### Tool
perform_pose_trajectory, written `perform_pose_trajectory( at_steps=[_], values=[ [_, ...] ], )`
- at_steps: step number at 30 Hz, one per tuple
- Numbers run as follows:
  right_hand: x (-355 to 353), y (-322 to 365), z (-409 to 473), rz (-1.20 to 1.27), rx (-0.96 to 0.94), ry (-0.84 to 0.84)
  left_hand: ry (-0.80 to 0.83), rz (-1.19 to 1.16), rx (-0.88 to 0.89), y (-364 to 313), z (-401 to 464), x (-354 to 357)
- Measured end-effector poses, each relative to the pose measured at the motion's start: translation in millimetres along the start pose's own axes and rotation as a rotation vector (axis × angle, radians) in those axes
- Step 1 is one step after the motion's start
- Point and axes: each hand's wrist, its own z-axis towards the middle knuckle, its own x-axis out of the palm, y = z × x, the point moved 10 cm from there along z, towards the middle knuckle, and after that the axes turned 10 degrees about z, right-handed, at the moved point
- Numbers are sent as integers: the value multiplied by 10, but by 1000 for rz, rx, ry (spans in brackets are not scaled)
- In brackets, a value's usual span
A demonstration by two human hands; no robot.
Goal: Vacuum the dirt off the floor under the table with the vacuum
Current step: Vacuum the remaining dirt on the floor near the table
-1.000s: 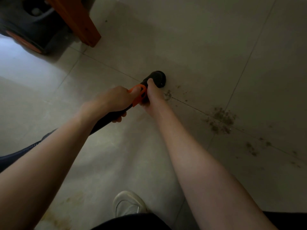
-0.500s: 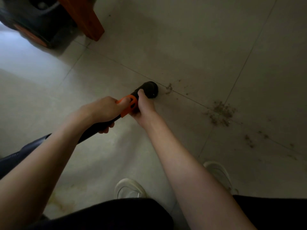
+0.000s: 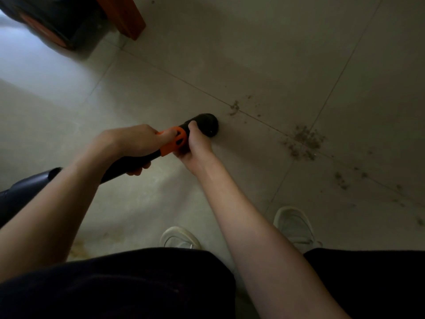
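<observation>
Head view: both my hands — left (image 3: 135, 140), right (image 3: 195, 146) — grip the vacuum (image 3: 202, 125); next, nozzle onto dirt (image 3: 303, 142).

No text, label, brand, number or sign can be read anywhere in the dim head view. The black vacuum tube with its orange plastic collar (image 3: 176, 141) bears only dark cut-outs, not letters. The black-and-orange machine body (image 3: 53, 24) shows no legible marking.

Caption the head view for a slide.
Both hands, left and right, grip the vacuum wand near scattered dirt.
</observation>
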Motion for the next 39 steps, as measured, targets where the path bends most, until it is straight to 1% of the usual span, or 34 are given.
perform_pose_trajectory(
  at_steps=[4, 8, 11, 18, 21, 29, 35, 39],
  values=[
    [-10, -63, -37, 45, 6, -8, 20, 7, -10, 41, -26, 35],
    [-131, -24, -40, 76, -16, -24, -8, 45, 38, -109, -28, 121],
    [-211, 96, -23, 34, -63, -58, -47, 48, 62, -216, 3, 161],
    [-206, 328, 7, -30, -123, -65, -134, 55, 56, -388, 48, 91],
    [-223, 451, 25, -62, -145, -78, -157, 49, 79, -477, 83, 62],
    [-246, 842, 61, -140, -228, -131, -186, -1, 148, -767, 159, -64],
    [-156, 915, 74, -152, -220, -123, -178, -34, 130, -762, 234, -164],
    [-191, 1019, 104, -128, -228, -116, -178, -36, 152, -865, 263, -201]
  ],
)
